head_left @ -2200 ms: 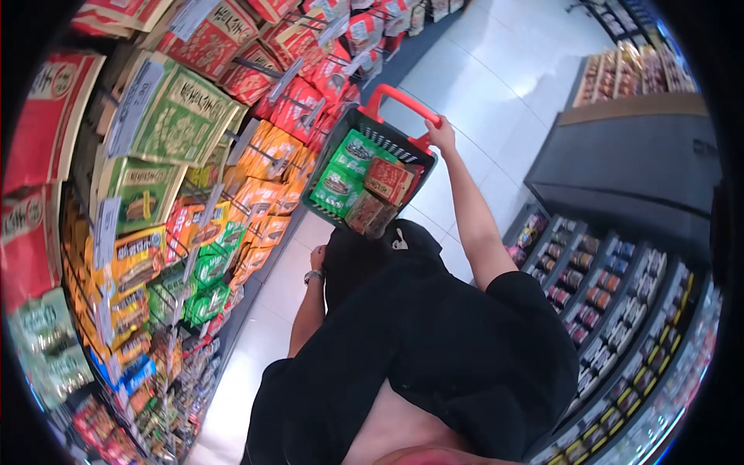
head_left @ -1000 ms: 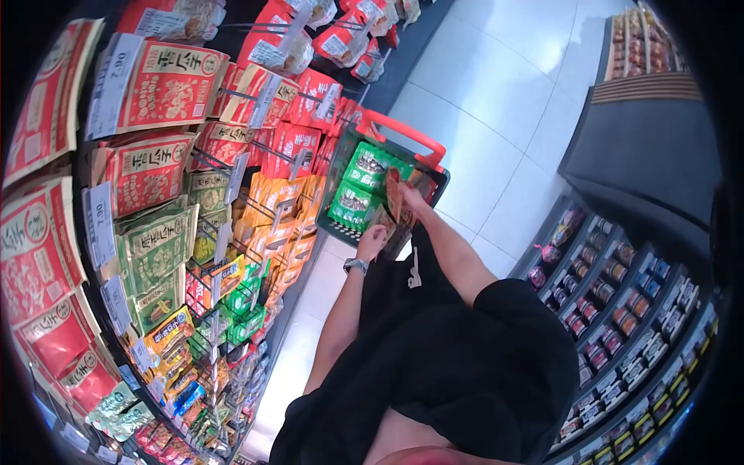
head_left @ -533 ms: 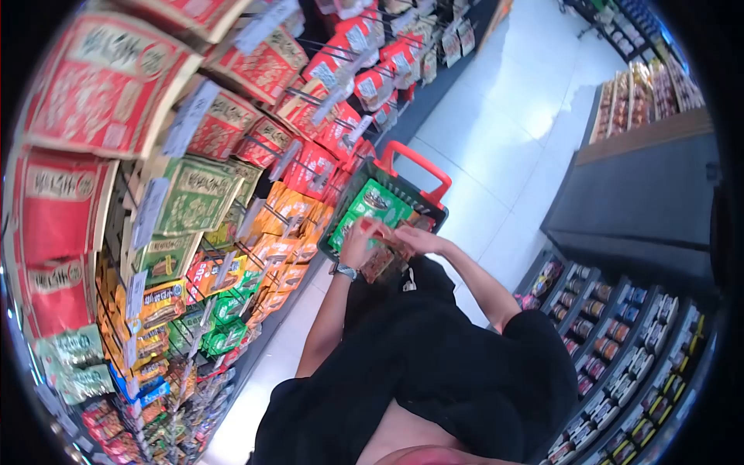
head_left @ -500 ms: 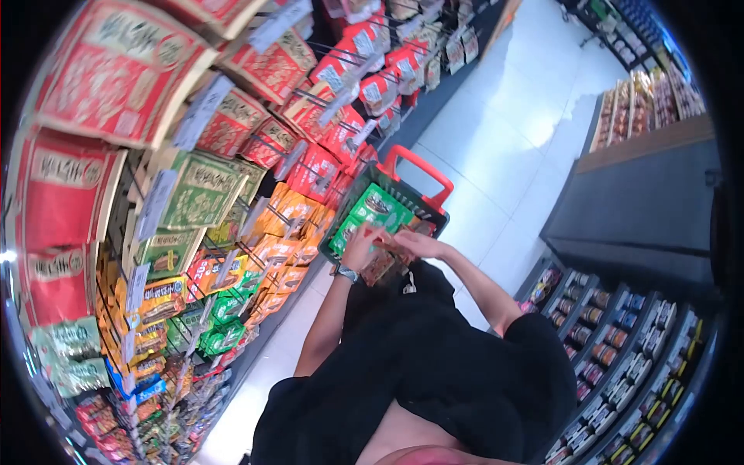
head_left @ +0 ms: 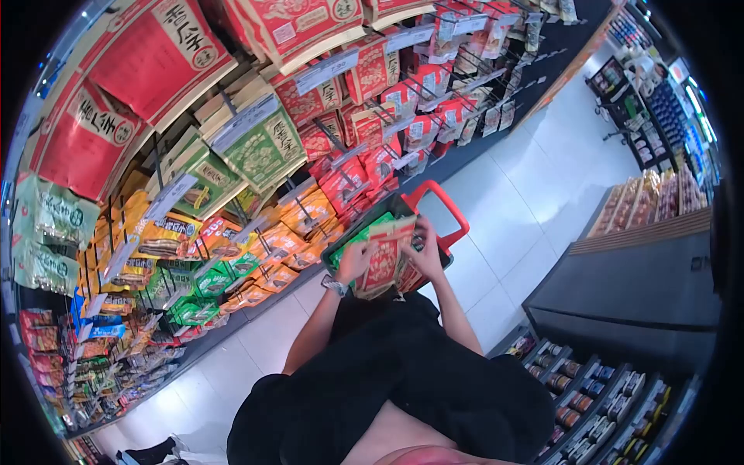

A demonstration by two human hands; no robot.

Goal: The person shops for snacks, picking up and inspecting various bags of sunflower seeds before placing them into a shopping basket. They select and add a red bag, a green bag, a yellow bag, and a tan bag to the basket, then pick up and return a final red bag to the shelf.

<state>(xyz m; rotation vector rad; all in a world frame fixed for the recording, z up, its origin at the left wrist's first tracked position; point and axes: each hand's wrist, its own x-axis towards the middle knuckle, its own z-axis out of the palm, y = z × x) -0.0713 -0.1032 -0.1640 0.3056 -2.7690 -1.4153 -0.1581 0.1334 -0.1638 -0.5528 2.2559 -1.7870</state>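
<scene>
Between my two hands, above the shopping basket, is a red and beige snack packet point(head_left: 382, 256). My left hand point(head_left: 354, 262) is closed on its left edge, with a watch on the wrist. On the right side, my right hand point(head_left: 425, 249) is closed at the packet's edge; its fingertips are partly hidden. The dark basket point(head_left: 398, 204) has a raised red handle point(head_left: 457, 211). Inside it a green packet point(head_left: 363, 237) lies at the left, partly covered by the red and beige one.
Packed shelves of hanging snack packets point(head_left: 260, 147) run along the left, close to the basket. Tiled floor point(head_left: 496, 201) lies beyond the handle. At the right stand a dark cabinet point(head_left: 620, 283) and racks of jars point(head_left: 577, 399). A cart point(head_left: 639, 116) is farther off.
The view has turned, with the shelves shifting. The red and beige packet now shows upright and flat between my hands, covering more of the basket. My right hand is raised to its edge.
</scene>
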